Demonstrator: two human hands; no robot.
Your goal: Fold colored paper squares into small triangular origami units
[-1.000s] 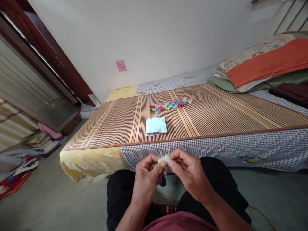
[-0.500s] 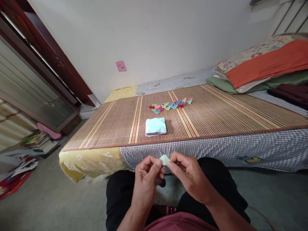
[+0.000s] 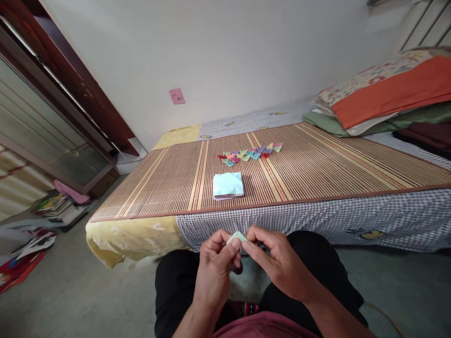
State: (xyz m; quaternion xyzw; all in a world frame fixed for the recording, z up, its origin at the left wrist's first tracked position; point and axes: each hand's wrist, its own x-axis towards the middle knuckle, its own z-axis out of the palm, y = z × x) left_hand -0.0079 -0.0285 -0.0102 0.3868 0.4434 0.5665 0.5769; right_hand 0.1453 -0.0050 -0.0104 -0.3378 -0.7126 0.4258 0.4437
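Observation:
A small pale green folded paper point(image 3: 238, 235) with a pointed top is pinched between both hands, above my lap and in front of the bed's edge. My left hand point(image 3: 216, 260) grips its left side, the thumb lying across its front. On the right side, my right hand point(image 3: 273, 258) presses it between thumb and curled fingers. The fingertips hide its lower part. Beyond the hands, a stack of light blue square paper point(image 3: 228, 184) lies on the striped mat. Farther back is a row of several colourful folded paper pieces point(image 3: 250, 154).
The striped bamboo mat point(image 3: 158, 183) covers the bed, with a checked sheet point(image 3: 317, 220) hanging over the front edge. Folded bedding with an orange band point(image 3: 391, 96) is piled at the right. Books point(image 3: 56, 206) sit at the far left. A pink note point(image 3: 176, 96) is on the wall.
The green paper has shifted slightly left and down and now shows a sharper, angled peak. Both hands have drawn a little closer together, thumbs nearly meeting. The paper stack and colourful pieces are unmoved.

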